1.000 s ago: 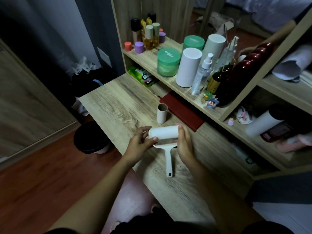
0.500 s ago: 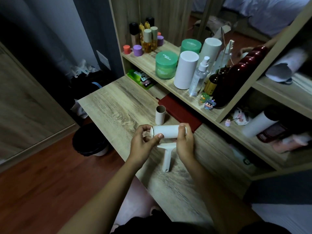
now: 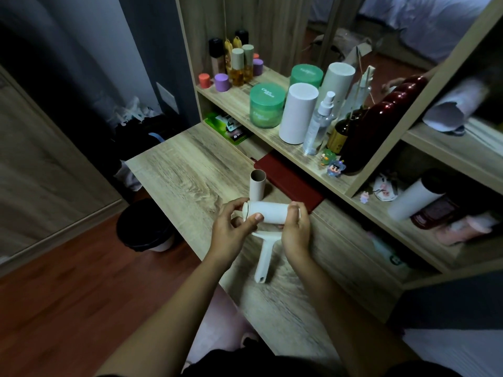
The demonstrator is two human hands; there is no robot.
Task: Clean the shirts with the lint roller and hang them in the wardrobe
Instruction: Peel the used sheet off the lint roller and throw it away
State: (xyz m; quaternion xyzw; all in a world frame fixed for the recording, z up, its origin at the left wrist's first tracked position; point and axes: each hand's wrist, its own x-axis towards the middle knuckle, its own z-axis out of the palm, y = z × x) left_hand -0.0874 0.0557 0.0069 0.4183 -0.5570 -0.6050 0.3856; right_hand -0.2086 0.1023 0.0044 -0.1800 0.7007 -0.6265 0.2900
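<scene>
Hands: I saw left hand (image 3: 231, 236) and right hand (image 3: 296, 235) each curled round one end of the lint roller (image 3: 268, 213), probably seating its roll | Roller: over the desk (image 3: 190, 170), handle towards me | Shirts: none in view.

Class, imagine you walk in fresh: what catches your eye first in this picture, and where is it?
First, the two hands at centre: the left hand and right hand grip the ends of the white lint roller over the desk. Just behind it a cardboard tube stands upright, and on the shelf a green jar stands out.
</scene>
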